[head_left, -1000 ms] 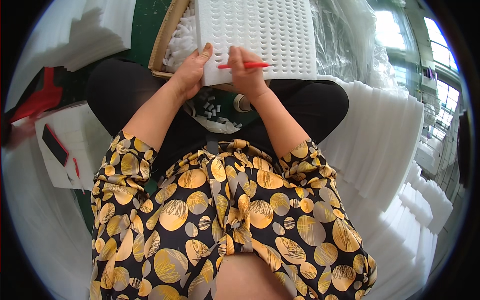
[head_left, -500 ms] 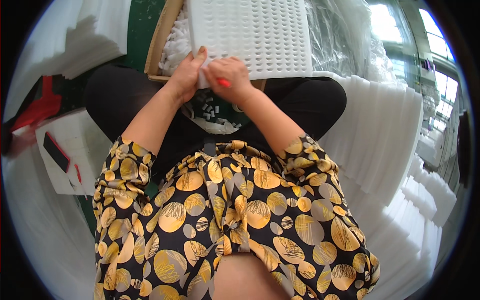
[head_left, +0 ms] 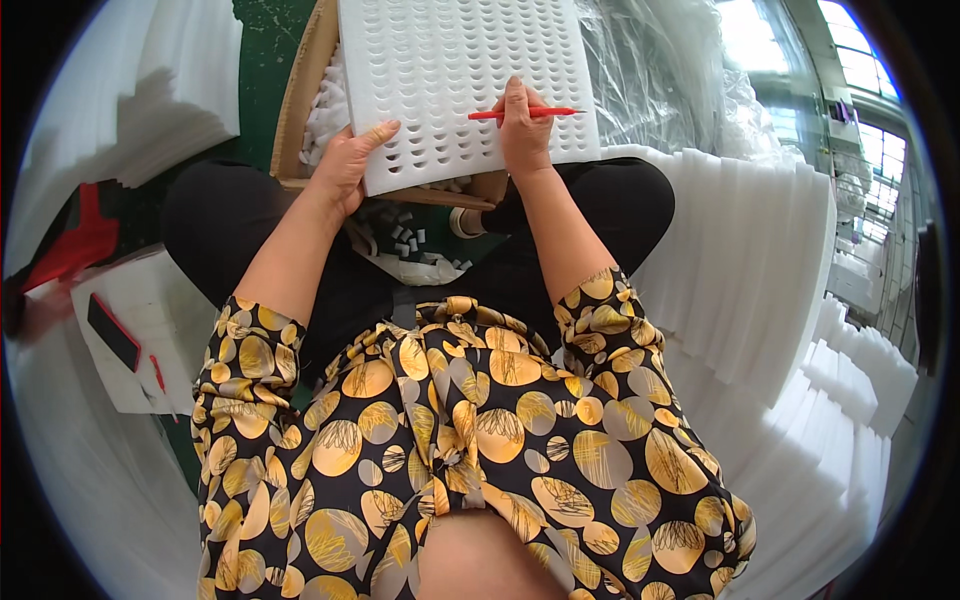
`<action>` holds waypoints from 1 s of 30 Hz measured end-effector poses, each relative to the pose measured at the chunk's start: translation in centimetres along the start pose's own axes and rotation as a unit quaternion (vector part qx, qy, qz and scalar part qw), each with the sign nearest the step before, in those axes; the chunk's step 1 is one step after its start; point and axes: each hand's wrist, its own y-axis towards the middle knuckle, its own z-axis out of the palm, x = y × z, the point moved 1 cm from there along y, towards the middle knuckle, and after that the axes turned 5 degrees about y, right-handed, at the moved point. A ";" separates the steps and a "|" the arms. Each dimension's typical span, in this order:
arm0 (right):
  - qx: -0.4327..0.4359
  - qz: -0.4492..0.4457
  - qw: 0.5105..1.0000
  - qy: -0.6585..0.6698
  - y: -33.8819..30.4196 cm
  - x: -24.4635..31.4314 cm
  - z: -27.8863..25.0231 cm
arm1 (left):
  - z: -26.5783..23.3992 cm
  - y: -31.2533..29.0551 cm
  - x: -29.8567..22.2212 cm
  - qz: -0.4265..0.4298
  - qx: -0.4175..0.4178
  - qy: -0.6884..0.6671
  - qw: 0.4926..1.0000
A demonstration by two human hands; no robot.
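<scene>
- White foam sheet [head_left: 450, 60], pierced with rows of holes, lies slightly askew over an open cardboard box [head_left: 290, 130] in front of the seated person; several holes near its lower left corner look dark, while most others show pale crescents.
- Left hand [head_left: 343, 168] grasps the sheet at its lower left edge, thumb laid over the top face.
- Right hand [head_left: 526, 135] is closed around a slim red tool [head_left: 488, 115], above the lower right part of the sheet; whether it touches the foam I cannot tell.
- Loose white foam pieces [head_left: 325, 115] fill the box where its left side shows.
- Small pale pieces [head_left: 405, 236] lie below the box, between the black-trousered legs [head_left: 620, 200], beside a crumpled whitish sheet [head_left: 420, 270].
- On the person's left, a white block [head_left: 125, 390] bears a dark, red-edged flat device [head_left: 113, 332] and another slender red tool [head_left: 157, 373].
- Stacked white foam [head_left: 730, 260] stands on the right, below clear plastic wrapping [head_left: 650, 80].
</scene>
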 end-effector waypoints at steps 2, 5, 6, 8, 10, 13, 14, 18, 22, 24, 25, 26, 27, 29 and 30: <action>0.040 -0.028 0.999 -0.021 -0.4 -0.6 0.3 | 0.0 0.0 0.1 0.000 -0.002 0.005 1.000; 0.076 -0.056 0.995 -0.040 -0.8 -1.5 0.8 | 0.1 0.0 0.2 -0.001 -0.003 0.014 1.000; 0.084 -0.067 0.991 -0.076 -0.7 -1.7 1.1 | 0.1 -0.1 0.3 0.005 -0.007 0.008 1.000; 0.099 -0.088 0.980 -0.148 -0.5 -2.0 1.5 | 0.2 -0.2 0.4 0.017 -0.013 -0.005 1.000; 0.110 -0.098 0.972 -0.183 -0.4 -1.6 1.8 | 0.1 -0.2 0.3 0.025 -0.018 -0.013 0.999; 0.099 -0.007 0.995 0.001 -0.9 0.3 1.9 | 0.1 -0.4 0.2 0.023 -0.034 0.010 0.999; 0.095 0.025 0.993 0.062 -1.1 0.6 2.0 | 0.0 -0.5 0.2 0.021 -0.040 0.017 0.999; 0.097 -0.271 0.920 -0.266 -1.9 -0.1 3.2 | 0.7 -0.4 0.4 0.044 -0.003 0.038 0.998; 0.081 -0.145 0.975 -0.150 -1.1 0.9 2.0 | 0.3 -0.4 0.4 0.048 -0.011 0.038 0.998; 0.061 0.091 0.991 0.079 -0.9 1.1 1.6 | -0.2 -0.5 0.7 0.040 -0.029 0.029 0.998; 0.059 0.091 0.991 0.075 -0.9 0.8 1.3 | 0.0 -0.6 0.8 0.038 -0.026 0.027 0.999; 0.048 0.015 0.998 0.023 -0.7 0.3 1.2 | 0.3 -0.7 0.8 0.039 -0.019 0.030 0.999; 0.038 -0.062 0.997 -0.026 -0.4 -0.3 1.5 | 0.6 -0.8 0.5 0.041 -0.015 0.035 0.998; 0.015 -0.214 0.969 -0.123 0.0 -1.4 1.5 | 1.1 -1.0 0.2 0.046 -0.005 0.046 0.998; 0.016 -0.214 0.969 -0.122 0.0 -1.4 1.8 | 0.9 -1.0 0.2 0.047 -0.006 0.046 0.998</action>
